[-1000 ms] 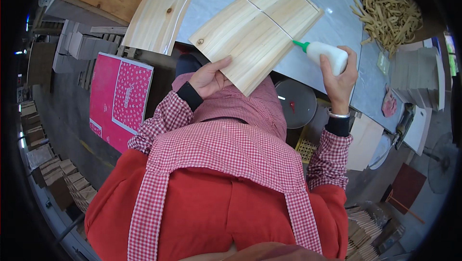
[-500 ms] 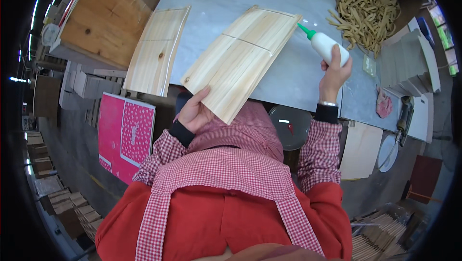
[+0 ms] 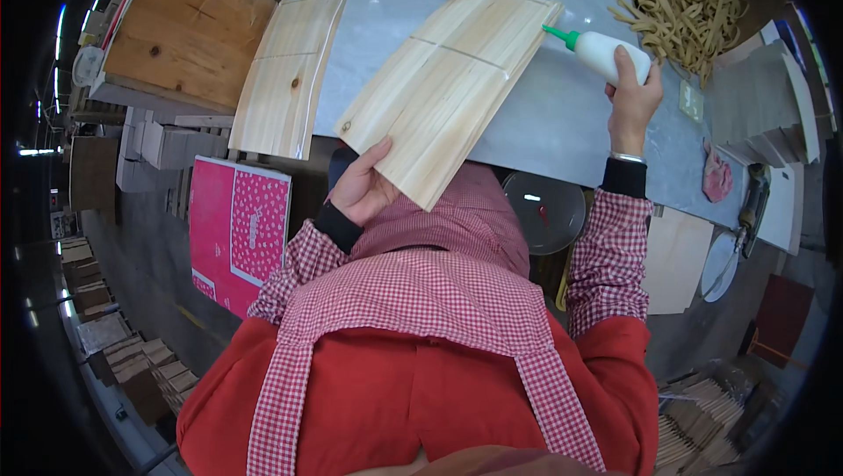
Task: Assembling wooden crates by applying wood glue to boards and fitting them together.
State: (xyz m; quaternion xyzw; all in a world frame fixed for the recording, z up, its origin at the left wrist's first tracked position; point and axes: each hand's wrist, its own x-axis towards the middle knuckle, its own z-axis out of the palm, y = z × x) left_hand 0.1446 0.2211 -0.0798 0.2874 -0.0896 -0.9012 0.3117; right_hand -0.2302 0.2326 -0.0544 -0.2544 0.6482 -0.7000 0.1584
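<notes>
My left hand [image 3: 363, 188] grips the near left corner of a pale wooden panel [image 3: 448, 76], thumb on top and fingers underneath. The panel slants away over the table edge, with a groove across its face and a knot near its left corner. In my right hand [image 3: 634, 100] is a white squeeze bottle [image 3: 610, 56] with a green nozzle. It lies tilted, its tip at the panel's right edge; whether the two touch I cannot tell. To the left, a second wooden panel [image 3: 285, 81] with a knot and a cross groove rests at the table's edge.
The grey table [image 3: 536, 138] spreads under the panels. A heap of tan strips [image 3: 689, 10] fills the far right corner. A pink cloth [image 3: 716, 173] lies at the right, near a stack of grey boards [image 3: 760, 98]. A wooden box [image 3: 189, 24] stands left, above a pink printed box [image 3: 237, 234].
The bottle's tip has moved down along the panel's right edge, toward me, while the bottle has turned flatter. The whole view has shifted slightly.
</notes>
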